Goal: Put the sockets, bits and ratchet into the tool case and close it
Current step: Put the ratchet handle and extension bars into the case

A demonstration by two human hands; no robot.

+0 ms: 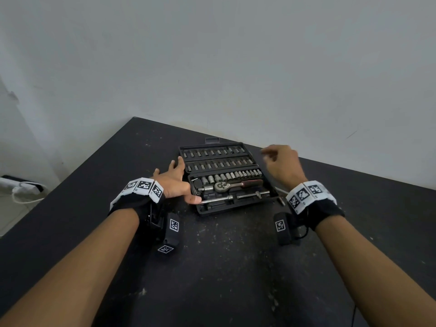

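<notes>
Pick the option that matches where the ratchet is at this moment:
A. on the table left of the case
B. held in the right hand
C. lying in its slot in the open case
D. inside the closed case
C: the ratchet lies in its slot in the open tool case, just below a row of sockets, and neither the left hand nor the right hand holds it.

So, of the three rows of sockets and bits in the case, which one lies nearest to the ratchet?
The nearest row of sockets, directly above the ratchet; the other two rows lie farther back.
</notes>
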